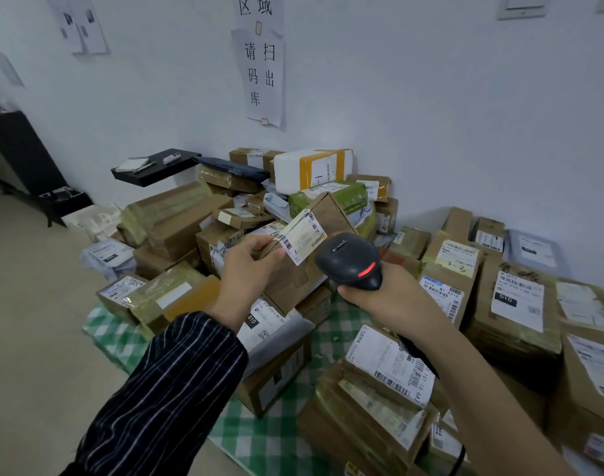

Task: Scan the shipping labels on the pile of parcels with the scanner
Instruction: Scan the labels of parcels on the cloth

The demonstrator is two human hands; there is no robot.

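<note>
Above the pile of parcels (190, 221), the left hand (247, 266) is gripping a brown box (331, 214) by one corner, fingers and thumb curled round it, and is tilting its shipping label (304, 237) toward the scanner (348, 259). The right hand (390, 297) is clenching the scanner's handle. A red light (367, 269) is glowing on the back of its head, which is sitting just beside the label's right edge.

Several things could be going wrong from this point. The barcode (287, 242) is lying at the label's left end, right beside the thumb, while the scanner is coming in from the opposite end. I judge the beam may be striking the printed text instead of the bars, or the thumb may be sliding over them. The label is looking glossy and is sitting at a slant, so glare could be spoiling the read.

Held one-handed, the box is hanging by a corner, so a loosening grip could be letting it drop onto the parcels below. The cable (415, 352) is trailing down over the stacked boxes (362, 417) on the right, where it could be catching an edge. Other labels (518, 300) are lying face up all round, so a stray aim could be logging the wrong parcel.
</note>
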